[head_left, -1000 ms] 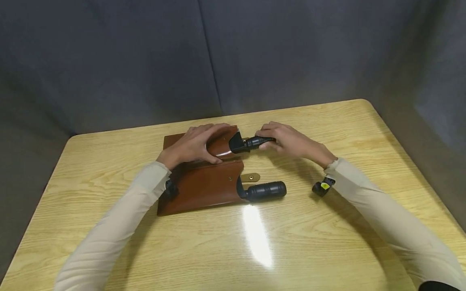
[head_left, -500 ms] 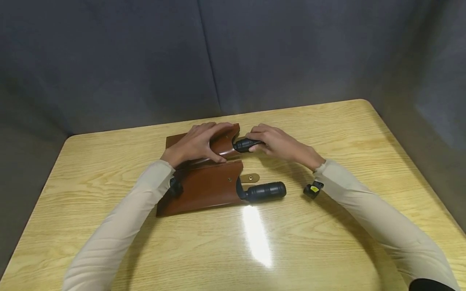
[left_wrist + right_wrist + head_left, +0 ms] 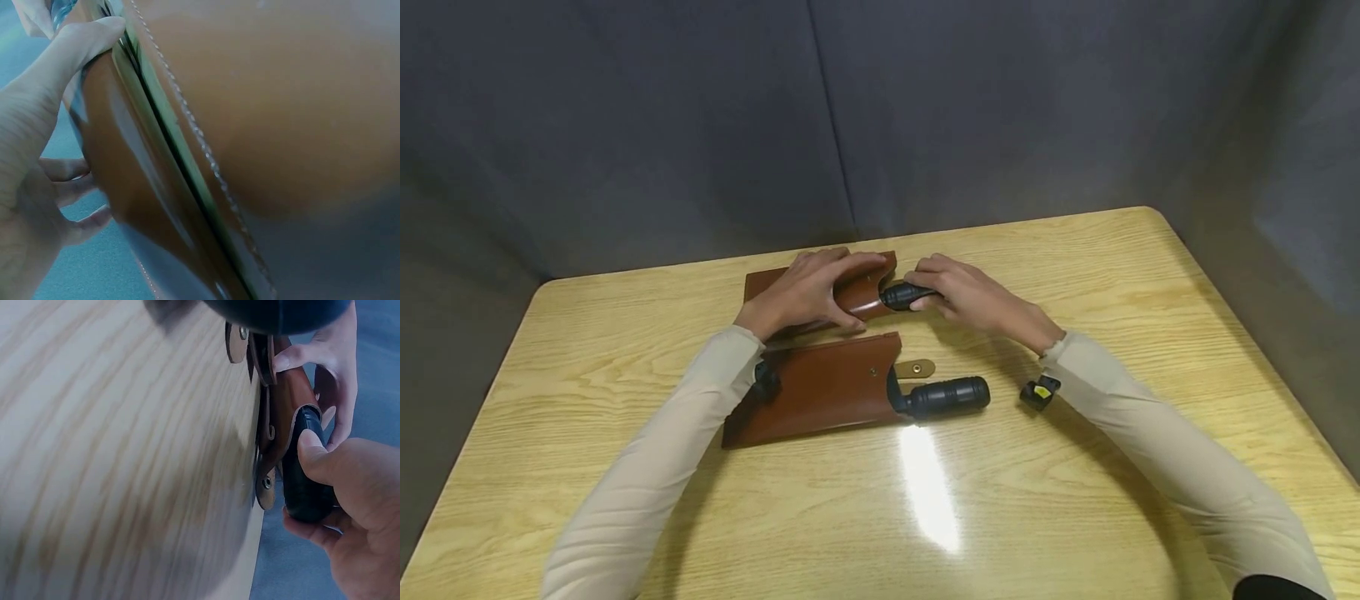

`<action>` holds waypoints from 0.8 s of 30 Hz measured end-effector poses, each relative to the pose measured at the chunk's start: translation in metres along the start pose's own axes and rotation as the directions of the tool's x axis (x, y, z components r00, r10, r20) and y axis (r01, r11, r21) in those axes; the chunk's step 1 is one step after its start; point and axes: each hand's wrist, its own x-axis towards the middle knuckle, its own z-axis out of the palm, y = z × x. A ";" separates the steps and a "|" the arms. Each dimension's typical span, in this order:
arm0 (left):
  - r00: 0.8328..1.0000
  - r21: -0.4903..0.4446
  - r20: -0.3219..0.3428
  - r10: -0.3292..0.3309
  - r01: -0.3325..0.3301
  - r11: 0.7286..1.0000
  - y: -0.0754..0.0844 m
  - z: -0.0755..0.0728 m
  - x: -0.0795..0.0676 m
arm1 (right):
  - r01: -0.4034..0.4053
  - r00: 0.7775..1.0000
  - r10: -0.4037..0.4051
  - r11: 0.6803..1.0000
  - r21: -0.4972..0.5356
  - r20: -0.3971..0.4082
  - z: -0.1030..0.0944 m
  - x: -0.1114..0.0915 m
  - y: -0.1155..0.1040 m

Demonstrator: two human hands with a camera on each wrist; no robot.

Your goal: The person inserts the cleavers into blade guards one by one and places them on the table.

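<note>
Two brown leather sheaths lie side by side on the table. My left hand (image 3: pixel 808 292) straddles the far sheath (image 3: pixel 863 292), its thumb on the near edge and fingers over the far side. In the left wrist view the thumb lies along the sheath's stitched side. My right hand (image 3: pixel 964 296) grips the ribbed black handle (image 3: pixel 904 297) of a tool whose other end is hidden inside that sheath. Closer to me, the near sheath (image 3: pixel 827 387) holds a second tool, its black handle (image 3: pixel 947 396) sticking out to the right.
A tan strap with a snap (image 3: pixel 916 368) pokes out from the near sheath's mouth. The wooden table (image 3: pixel 1037 500) has a bright glare patch in front of the sheaths. Grey curtains (image 3: pixel 700 125) hang behind it. A small black camera (image 3: pixel 1040 392) sits at my right wrist.
My right hand has moved left, pushing the far tool deeper until its black part at the mouth disappeared inside. The far sheath and my left hand have shifted slightly right and away.
</note>
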 end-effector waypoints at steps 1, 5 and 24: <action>1.000 0.003 0.002 0.003 -0.003 1.000 0.000 0.001 0.000 | -0.003 1.000 0.003 1.000 0.000 0.002 0.001 0.000 0.000; 1.000 -0.012 0.020 -0.005 0.005 1.000 0.001 0.003 0.000 | -0.022 1.000 0.022 1.000 0.002 0.019 0.002 -0.002 0.000; 0.972 -0.030 0.204 -0.118 0.127 0.991 0.002 0.003 0.001 | -0.084 0.994 0.080 0.995 0.049 0.078 0.000 -0.001 0.004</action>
